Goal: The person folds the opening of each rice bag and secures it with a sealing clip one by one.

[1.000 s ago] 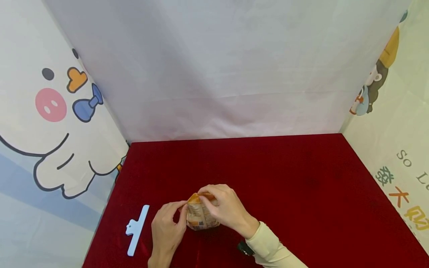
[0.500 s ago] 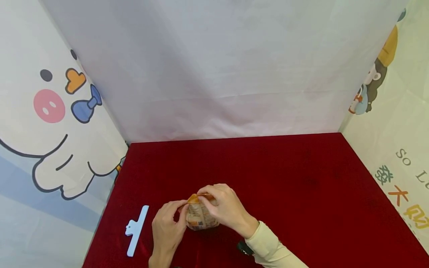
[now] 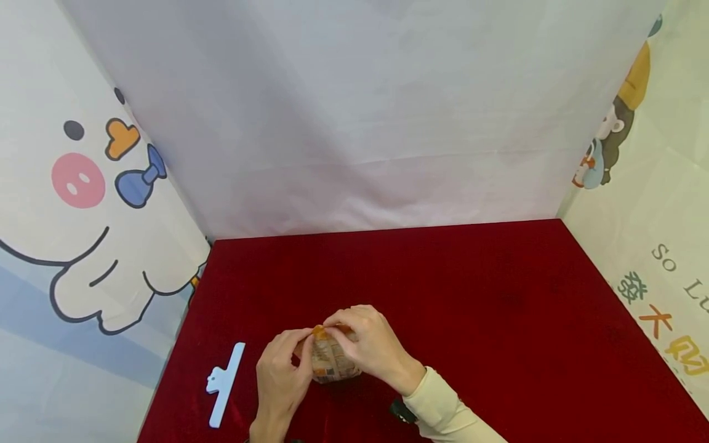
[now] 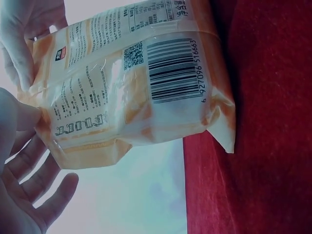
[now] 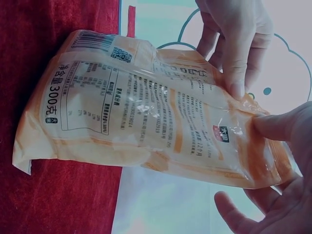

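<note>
An orange and cream plastic food packet point(image 3: 332, 363) stands on the red cloth, its printed back with a barcode point(image 4: 174, 70) facing the wearer. My left hand point(image 3: 281, 372) pinches the left part of its top edge between thumb and index finger; the other fingers spread behind the bag in the left wrist view. On the right part of that edge, my right hand point(image 3: 372, 344) pinches with thumb and fingers. Both fingertips are close together at the top, where a bit of orange film shows between them. Whether the top is sealed cannot be made out.
To the left lies a pale blue-white bag clip point(image 3: 223, 384) on the red-covered table point(image 3: 471, 295). A small dark object point(image 3: 402, 411) shows beneath the right wrist. Printed curtains point(image 3: 83, 258) stand along the sides, with a plain white one point(image 3: 388, 123) at the back.
My left hand has shifted slightly right, toward the right hand. The stretch of orange film showing between the hands has become narrower. The head view has tilted a little.
</note>
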`<state>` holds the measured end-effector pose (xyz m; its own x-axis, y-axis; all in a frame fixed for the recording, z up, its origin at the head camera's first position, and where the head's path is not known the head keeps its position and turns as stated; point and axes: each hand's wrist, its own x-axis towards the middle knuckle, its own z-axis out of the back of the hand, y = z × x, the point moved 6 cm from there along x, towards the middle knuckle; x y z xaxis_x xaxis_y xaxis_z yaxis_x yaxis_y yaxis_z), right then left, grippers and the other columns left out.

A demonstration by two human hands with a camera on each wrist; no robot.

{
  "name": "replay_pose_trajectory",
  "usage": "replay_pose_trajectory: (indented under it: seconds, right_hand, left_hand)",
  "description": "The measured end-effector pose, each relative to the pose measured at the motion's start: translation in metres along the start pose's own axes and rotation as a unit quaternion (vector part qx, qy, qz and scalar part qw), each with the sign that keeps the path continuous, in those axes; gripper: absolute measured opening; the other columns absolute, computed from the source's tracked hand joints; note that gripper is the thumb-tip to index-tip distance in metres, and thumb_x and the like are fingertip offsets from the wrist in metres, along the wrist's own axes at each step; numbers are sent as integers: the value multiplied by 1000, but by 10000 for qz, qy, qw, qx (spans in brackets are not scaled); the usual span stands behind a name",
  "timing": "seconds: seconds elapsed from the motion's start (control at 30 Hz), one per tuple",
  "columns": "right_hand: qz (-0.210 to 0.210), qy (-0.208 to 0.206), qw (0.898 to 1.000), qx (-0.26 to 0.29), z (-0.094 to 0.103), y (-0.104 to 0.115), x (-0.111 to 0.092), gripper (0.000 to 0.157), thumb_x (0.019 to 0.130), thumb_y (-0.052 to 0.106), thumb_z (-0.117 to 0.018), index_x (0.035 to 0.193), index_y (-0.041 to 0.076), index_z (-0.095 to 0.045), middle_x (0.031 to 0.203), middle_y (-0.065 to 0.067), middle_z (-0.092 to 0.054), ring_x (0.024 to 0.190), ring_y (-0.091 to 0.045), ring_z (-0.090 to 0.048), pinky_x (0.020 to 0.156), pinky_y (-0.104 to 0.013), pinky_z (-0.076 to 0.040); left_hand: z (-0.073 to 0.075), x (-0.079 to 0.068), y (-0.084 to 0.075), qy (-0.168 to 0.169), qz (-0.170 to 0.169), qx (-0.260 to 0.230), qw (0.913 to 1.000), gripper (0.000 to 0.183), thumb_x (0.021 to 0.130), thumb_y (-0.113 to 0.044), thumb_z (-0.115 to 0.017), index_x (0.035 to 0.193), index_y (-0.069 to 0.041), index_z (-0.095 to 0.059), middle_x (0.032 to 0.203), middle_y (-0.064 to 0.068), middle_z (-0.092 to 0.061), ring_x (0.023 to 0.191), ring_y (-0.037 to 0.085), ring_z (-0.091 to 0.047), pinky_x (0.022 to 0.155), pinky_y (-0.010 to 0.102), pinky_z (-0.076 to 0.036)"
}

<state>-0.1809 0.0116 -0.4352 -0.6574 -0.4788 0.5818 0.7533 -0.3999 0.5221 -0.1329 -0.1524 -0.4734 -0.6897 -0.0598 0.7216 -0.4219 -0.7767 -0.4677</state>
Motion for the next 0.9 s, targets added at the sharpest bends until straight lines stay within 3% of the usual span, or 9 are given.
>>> replay_pose_trajectory:
  seconds: [0.33,0.67,0.9]
  right_hand:
    - [1,-99,9999,-15,1,1,-1,12,91,4,-82,100,12,-82,96,3,-82,85,-9,-74,92,-42,-62]
    - [10,-101,9999,5,-2,2,0,12,93,4,-79,103,10,-83,98,1,-83,84,-10,-76,91,-39,-63]
    - [119,-126,9996,202,-4,2,0,15,94,2,-77,106,9,-83,100,0,-83,81,-6,-75,79,-22,-61]
  left_hand:
    - [-4,1,-3,-15,-106,-34,9999,11,88,-4,-81,99,-6,-80,91,6,-79,80,21,-75,69,38,-59]
    - [-7,2,-6,-45,-99,-177,9998,13,88,-3,-82,100,-6,-79,89,5,-77,64,14,-64,59,25,-50]
    - [-8,2,-5,-158,-52,-394,9991,12,88,0,-81,99,-5,-79,86,5,-76,61,16,-61,56,24,-48]
